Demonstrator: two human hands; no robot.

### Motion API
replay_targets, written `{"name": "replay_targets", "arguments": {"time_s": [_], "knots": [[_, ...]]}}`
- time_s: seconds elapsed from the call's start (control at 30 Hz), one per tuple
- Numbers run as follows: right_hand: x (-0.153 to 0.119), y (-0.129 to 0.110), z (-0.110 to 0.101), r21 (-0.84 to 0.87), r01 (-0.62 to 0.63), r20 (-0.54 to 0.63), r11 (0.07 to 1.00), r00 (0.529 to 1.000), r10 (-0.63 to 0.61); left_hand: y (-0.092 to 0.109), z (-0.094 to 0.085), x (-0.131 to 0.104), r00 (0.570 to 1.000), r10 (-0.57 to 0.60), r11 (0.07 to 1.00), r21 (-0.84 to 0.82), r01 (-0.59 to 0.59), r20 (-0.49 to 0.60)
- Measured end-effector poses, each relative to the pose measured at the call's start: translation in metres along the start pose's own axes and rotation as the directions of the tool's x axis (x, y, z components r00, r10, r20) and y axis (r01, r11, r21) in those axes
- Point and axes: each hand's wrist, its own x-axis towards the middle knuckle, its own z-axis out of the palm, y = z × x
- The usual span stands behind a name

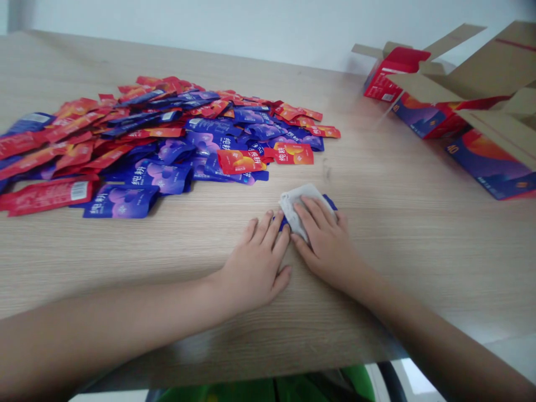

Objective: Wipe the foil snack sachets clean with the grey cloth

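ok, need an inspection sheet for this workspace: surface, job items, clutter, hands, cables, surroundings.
Surface: wood-grain table.
Job items: white cloth lying over a blue packet, mostly hidden.
Clutter: loose heap of red and blue packets, left; open printed cartons, far right.
Left hand: fingertips at the blue packet's left end.
Right hand: spread on the cloth.
Cables: nothing seen.
Surroundings: pale wall behind.

Near the dial's centre, a white cloth (295, 204) is held flat by the right hand (329, 241) over a blue packet (330, 201), its edge touched by the left hand (256, 269). Red and blue packets (167, 139) are heaped at ten o'clock; unflapped cartons (425, 118) are seen at two.
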Motion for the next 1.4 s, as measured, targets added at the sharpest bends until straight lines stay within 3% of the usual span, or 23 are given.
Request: {"name": "replay_targets", "arguments": {"time_s": [0.07,0.27,0.33,0.5,0.73,0.97,1.13,1.2,1.27,1.4], "knots": [[0.000,0.000,-0.002,0.017,0.034,0.030,0.999,0.999,-0.035,0.000,0.000,0.000,1.000,0.004,1.000,-0.003,-0.004,-0.003],[0.003,0.028,0.003,0.005,-0.219,-0.059,0.976,0.974,0.219,0.001,-0.001,0.000,1.000,-0.008,1.000,-0.003,0.008,0.005],[0.001,0.019,0.004,-0.010,-0.178,-0.060,0.984,0.982,0.177,0.001,0.000,-0.001,1.000,-0.007,1.000,0.001,0.007,-0.001],[-0.002,-0.006,-0.001,0.011,0.061,0.027,0.998,0.998,-0.061,0.001,0.000,-0.001,1.000,0.002,1.000,-0.001,-0.002,-0.022],[0.003,0.027,0.002,-0.015,-0.229,-0.061,0.973,0.972,0.228,0.001,-0.001,0.000,1.000,-0.012,1.000,-0.005,0.012,0.003],[-0.002,-0.002,-0.003,0.004,0.032,0.026,0.999,0.999,-0.033,0.001,-0.001,-0.001,1.000,-0.001,1.000,-0.005,0.000,-0.008],[0.002,0.025,0.000,-0.030,-0.210,-0.023,0.977,0.978,0.209,0.001,0.000,-0.001,1.000,-0.005,1.000,-0.007,0.005,-0.006],[0.003,0.026,0.003,-0.046,-0.258,-0.041,0.965,0.966,0.256,0.001,0.001,-0.001,1.000,-0.008,1.000,-0.004,0.007,-0.006],[0.001,0.016,0.005,-0.061,-0.210,-0.044,0.976,0.977,0.207,0.001,0.002,-0.001,1.000,-0.008,1.000,0.000,0.008,-0.009],[-0.002,-0.006,0.003,-0.041,0.015,-0.001,0.999,1.000,-0.015,0.000,0.001,-0.001,1.000,0.000,1.000,0.004,0.000,-0.015]]}}
